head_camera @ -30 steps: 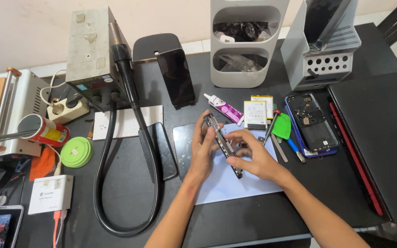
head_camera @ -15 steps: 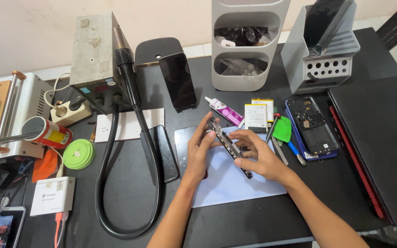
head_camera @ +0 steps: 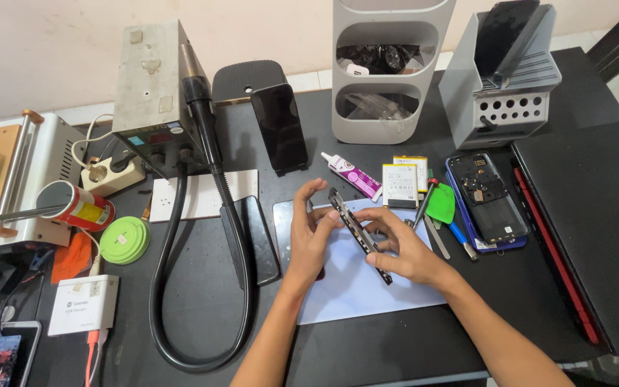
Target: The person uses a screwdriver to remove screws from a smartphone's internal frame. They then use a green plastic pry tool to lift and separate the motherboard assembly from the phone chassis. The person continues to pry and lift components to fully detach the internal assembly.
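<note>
A thin black phone frame [head_camera: 358, 233] sits edge-on to the camera near the centre of the frame, held just above a pale blue mat [head_camera: 367, 287] on the dark surface [head_camera: 202, 315]. It looks like a narrow dark strip with small pale marks along its visible edge. Its long axis runs diagonally, the upper end pointing toward the upper left of the frame and the lower end toward the lower right.

Both hands hold it. The left hand [head_camera: 309, 240] has a narrow grip on the upper part, thumb and fingertips pressed to its left side. The right hand [head_camera: 406, 247] closes around the lower part, fingers curled under it and the thumb lying along the edge.

To the right of the hands lie a green plastic pick [head_camera: 440, 206], a blue-handled tool [head_camera: 460, 236] and an opened phone [head_camera: 487, 201] with its back off. Just above them lie 2 flat batteries [head_camera: 400, 183] and a small glue tube [head_camera: 352, 175]. A black hose [head_camera: 173, 301] loops across the left part of the frame.
</note>
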`<state>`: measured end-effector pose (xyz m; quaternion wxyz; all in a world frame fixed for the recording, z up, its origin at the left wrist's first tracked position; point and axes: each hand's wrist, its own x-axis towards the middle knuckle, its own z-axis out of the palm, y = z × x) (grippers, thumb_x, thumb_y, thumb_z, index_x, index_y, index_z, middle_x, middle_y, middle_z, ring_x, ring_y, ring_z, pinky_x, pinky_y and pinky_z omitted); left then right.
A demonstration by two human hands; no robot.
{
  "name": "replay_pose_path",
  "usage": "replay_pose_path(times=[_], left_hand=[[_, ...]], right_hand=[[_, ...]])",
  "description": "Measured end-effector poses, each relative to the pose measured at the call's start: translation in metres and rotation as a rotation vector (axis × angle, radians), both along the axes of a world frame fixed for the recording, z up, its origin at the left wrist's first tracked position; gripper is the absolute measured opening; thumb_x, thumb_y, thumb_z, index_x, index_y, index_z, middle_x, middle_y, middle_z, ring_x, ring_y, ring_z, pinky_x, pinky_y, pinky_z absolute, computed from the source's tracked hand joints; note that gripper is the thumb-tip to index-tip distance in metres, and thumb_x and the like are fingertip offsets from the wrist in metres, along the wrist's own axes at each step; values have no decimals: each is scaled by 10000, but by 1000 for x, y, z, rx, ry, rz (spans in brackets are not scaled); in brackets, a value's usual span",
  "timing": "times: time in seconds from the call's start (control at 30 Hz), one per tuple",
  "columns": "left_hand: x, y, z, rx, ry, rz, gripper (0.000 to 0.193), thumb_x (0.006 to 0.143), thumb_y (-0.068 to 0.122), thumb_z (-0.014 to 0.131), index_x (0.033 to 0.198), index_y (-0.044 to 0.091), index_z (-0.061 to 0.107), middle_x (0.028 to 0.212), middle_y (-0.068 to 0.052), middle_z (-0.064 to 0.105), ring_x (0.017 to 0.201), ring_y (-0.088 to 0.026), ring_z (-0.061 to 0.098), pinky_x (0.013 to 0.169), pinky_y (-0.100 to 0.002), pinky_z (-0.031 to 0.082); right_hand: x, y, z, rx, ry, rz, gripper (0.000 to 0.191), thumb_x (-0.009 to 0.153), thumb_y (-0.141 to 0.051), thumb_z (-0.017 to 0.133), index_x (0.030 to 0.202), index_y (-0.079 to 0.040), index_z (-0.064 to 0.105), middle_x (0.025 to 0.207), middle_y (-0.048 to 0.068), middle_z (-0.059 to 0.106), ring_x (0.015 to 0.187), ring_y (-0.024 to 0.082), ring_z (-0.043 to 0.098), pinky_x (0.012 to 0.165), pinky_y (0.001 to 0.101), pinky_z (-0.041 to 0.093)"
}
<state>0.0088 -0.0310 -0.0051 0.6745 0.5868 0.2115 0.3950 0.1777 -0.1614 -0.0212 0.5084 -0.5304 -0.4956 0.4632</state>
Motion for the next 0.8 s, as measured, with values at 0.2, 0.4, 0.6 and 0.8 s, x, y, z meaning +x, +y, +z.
replay_pose_path(times=[0.2,0.4,0.6,0.8], left_hand=[[-2,-5,1,119,112,65,477,926,63,653,1382,37,514,1433,-131,558,1154,-222,669,906,-344,586],[-5,-6,3,167,13,46,468,944,57,653,1391,38,516,1434,-115,543,1196,-242,647,935,-348,570],[-5,-4,-1,39,-15,18,430,930,32,616,1349,9,524,1376,-106,560,1121,-219,654,894,-334,577],[-4,-2,-8,16,5,15,421,894,-7,561,1315,-17,539,1304,-113,598,995,-185,653,804,-311,527]], right_hand=[[-2,0,3,47,54,29,757,773,-109,725,1468,-53,430,1430,99,468,1247,245,532,995,432,566],[-1,-1,7,67,27,27,762,761,-69,707,1472,-53,434,1441,104,473,1284,253,533,1031,442,534],[0,-2,10,32,-70,-5,766,744,-118,713,1462,-79,451,1388,93,528,1254,236,558,1024,428,507],[0,-1,9,26,-132,-21,784,715,-101,703,1459,-82,455,1315,101,542,1192,223,563,984,404,517]])
